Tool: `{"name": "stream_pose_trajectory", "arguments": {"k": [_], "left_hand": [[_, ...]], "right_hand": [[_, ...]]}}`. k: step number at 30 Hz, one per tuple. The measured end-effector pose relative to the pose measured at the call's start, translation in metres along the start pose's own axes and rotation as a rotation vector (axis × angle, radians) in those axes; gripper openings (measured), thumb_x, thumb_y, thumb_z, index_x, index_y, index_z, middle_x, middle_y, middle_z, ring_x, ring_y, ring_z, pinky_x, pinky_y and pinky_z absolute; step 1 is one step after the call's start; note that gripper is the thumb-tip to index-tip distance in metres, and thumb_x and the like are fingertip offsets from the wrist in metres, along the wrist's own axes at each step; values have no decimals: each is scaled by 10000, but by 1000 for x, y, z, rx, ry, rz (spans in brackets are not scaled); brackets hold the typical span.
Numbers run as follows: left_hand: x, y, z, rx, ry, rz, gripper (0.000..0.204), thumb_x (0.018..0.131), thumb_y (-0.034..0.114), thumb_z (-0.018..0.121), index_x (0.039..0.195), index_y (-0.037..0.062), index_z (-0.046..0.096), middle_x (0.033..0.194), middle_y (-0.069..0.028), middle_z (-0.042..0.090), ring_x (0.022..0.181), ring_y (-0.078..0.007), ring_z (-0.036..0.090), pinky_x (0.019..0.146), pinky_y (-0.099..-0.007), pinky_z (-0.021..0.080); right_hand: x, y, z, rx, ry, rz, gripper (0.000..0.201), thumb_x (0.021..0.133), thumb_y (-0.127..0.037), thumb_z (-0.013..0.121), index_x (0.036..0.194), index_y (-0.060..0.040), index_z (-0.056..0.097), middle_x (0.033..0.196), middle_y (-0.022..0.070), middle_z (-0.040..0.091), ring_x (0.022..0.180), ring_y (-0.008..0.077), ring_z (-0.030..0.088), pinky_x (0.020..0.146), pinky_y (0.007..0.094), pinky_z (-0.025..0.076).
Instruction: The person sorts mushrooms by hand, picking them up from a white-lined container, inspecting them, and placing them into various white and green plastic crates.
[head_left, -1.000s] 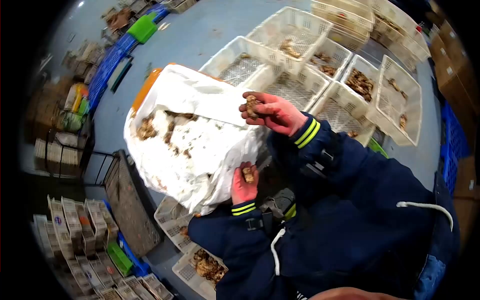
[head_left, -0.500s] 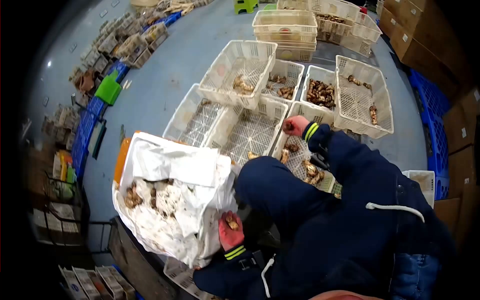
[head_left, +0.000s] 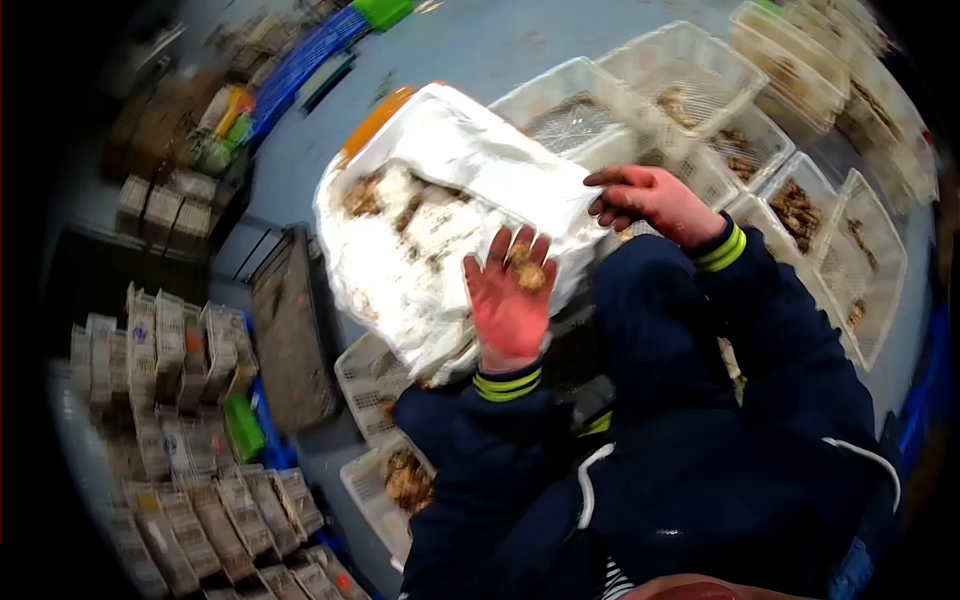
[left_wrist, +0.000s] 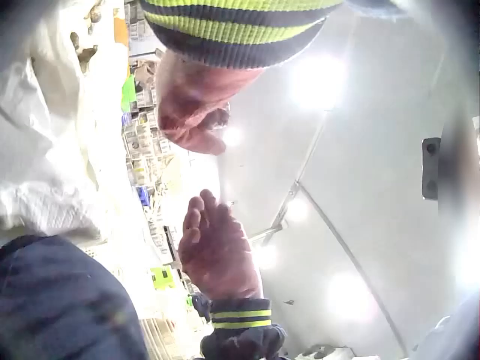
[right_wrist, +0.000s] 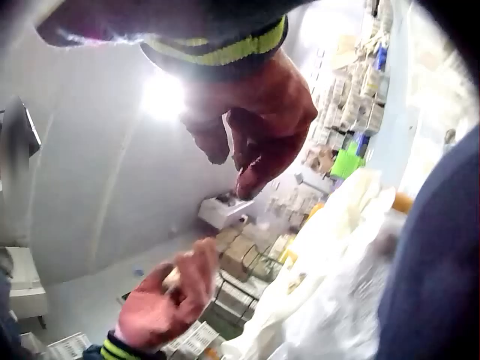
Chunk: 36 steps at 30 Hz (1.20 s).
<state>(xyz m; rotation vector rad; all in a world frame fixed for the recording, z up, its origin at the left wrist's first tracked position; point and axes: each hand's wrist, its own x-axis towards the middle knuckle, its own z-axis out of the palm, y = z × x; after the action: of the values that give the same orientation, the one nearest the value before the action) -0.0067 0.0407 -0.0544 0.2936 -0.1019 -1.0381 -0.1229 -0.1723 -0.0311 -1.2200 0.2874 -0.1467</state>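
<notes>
My left hand [head_left: 508, 310] is palm up in the head view, fingers spread and nearly straight, with a small brown-and-cream mushroom [head_left: 525, 268] lying across them. To its right, my right hand [head_left: 660, 205] hovers above the edge of a white cloth [head_left: 510, 165], its fingers loosely bent and empty. The right wrist view shows that hand [right_wrist: 259, 120] apart from the left hand [right_wrist: 169, 300], where part of the pale mushroom [right_wrist: 172, 278] shows. More mushrooms [head_left: 363, 195] lie on the cloth, which lines an orange-edged container [head_left: 378, 122].
White mesh crates [head_left: 682, 60] with mushrooms stand at the upper right. Two more crates [head_left: 368, 500] are below the cloth-lined container. A dark cart panel [head_left: 293, 335] stands to its left, with stacked baskets [head_left: 190, 440] beyond. My bent knee [head_left: 655, 320] is close beneath the right hand.
My right hand, which held a mushroom, went out over the crates and has come back empty beside the cloth. The left hand's fingers have spread under its mushroom. The head view has swung.
</notes>
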Motion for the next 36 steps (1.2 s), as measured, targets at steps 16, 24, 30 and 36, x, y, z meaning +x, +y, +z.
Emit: {"name": "stream_pose_trajectory", "arguments": {"k": [16,24,30,36], "left_hand": [[-20,24,-9,342,-38,294,393,925,310,370,1195,35,448,1242,-119,464,1175,-261,409,998,-419,318],[-21,15,-29,376,51,79,374,919,327,384,1136,52,515,1149,-93,538,1057,-242,508,916,-378,409],[-20,15,-35,438,107,-15,374,914,354,390,1129,76,522,1133,-76,550,1016,-218,527,893,-348,424],[-18,10,-39,352,63,-103,374,919,338,381,1119,60,533,1141,-101,549,1028,-240,535,883,-354,438]], "right_hand": [[19,56,67,569,-191,-67,493,838,-191,567,1255,-9,379,1025,114,558,928,205,566,804,283,459],[-2,47,43,633,-175,-212,450,847,-175,499,1231,24,374,932,131,547,801,184,542,721,267,438],[-18,32,19,415,-174,-280,694,799,-181,612,1357,-92,207,1191,90,472,1010,191,519,835,286,431],[-22,15,2,230,-52,-415,561,749,-70,624,1244,8,369,957,112,588,862,166,568,753,270,456]]}}
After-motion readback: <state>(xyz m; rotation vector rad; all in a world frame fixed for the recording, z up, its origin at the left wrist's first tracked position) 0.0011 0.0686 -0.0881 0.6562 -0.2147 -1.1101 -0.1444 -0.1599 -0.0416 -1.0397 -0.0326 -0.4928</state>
